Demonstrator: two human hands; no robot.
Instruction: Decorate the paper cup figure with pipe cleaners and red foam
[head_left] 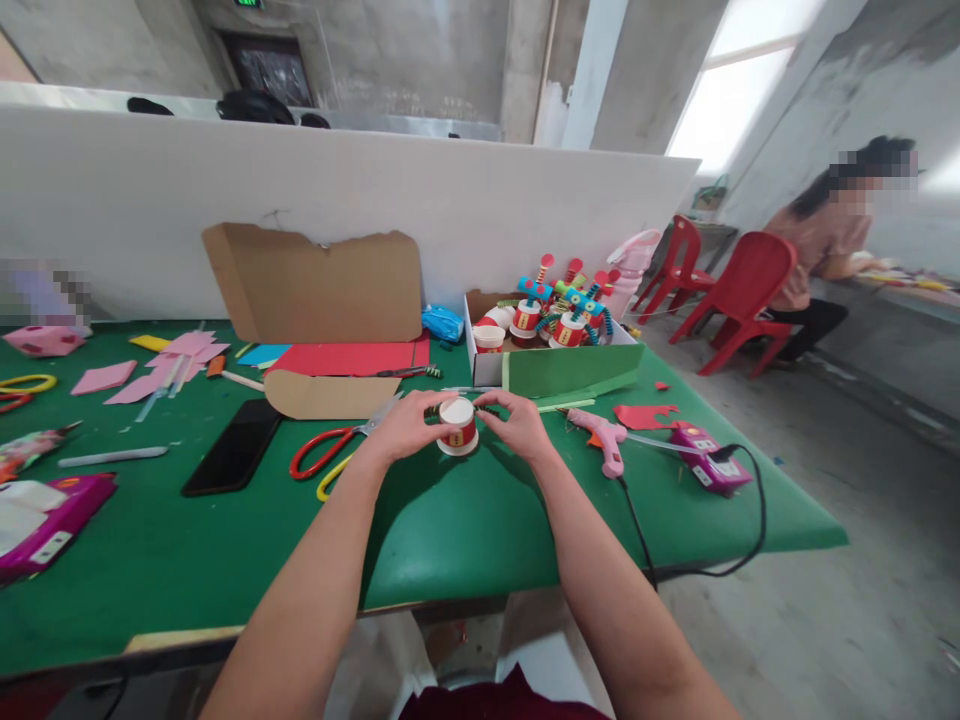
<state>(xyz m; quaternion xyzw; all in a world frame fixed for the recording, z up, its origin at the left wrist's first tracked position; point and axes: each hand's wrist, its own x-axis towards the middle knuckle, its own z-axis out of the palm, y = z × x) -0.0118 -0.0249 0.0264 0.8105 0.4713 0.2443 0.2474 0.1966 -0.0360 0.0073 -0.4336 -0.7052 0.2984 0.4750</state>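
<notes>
Both my hands meet over a small upturned paper cup, white with a red band, standing on the green table. My left hand wraps its fingers round the cup's left side. My right hand pinches the cup's right side, where a dark pipe-cleaner piece sticks out. Red-handled scissors lie just left of my left hand. A pink glue gun lies right of my right hand.
A white box of finished cup figures stands behind the cup. A black phone, cardboard, red and pink paper lie to the left. The gun's cord hangs over the table's right edge. A person sits at far right by red chairs.
</notes>
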